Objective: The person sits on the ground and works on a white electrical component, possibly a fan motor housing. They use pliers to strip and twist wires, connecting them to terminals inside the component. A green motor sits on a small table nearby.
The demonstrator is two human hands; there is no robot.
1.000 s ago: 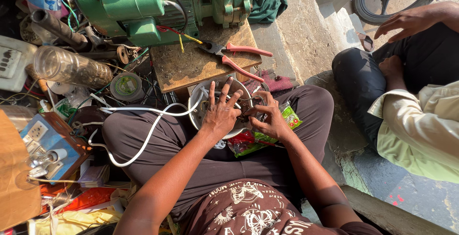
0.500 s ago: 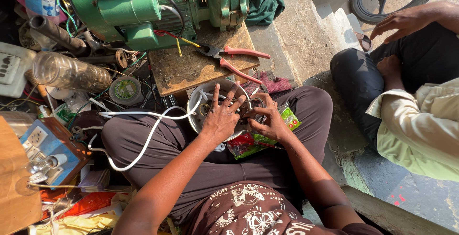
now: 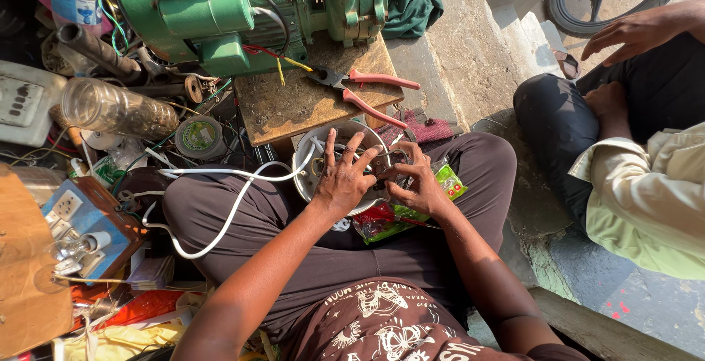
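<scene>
White plastic shows under both hands — a round white housing (image 3: 312,166) resting on the lap of the seated person, between the knees. The left hand (image 3: 344,179) lies flat on top of it with fingers spread wide, pressing rather than gripping. The right hand (image 3: 416,185) sits just beside it on the right, fingers curled narrow and pinched at something small at the housing's edge; what exactly is pinched cannot be told. A white cable (image 3: 220,221) loops from the housing's left side across the left thigh. Under the right hand lies a green and red packet (image 3: 385,221), touching the trousers.

Just beyond the housing, farther away, a worn wooden board (image 3: 294,104) carries red-handled pliers (image 3: 371,89) lying flat — and behind it stands a green motor pump (image 3: 250,16). To the left lie a clear plastic jar (image 3: 117,109) on its side, a roll of tape (image 3: 198,137) and a white switch plate (image 3: 22,104). Near left, a blue board with sockets (image 3: 84,218) holds a bulb. A dark green cloth (image 3: 413,1) is bunched at the far edge. On the right, well apart, another person (image 3: 646,177) sits with a hand (image 3: 635,34) over the knee.
</scene>
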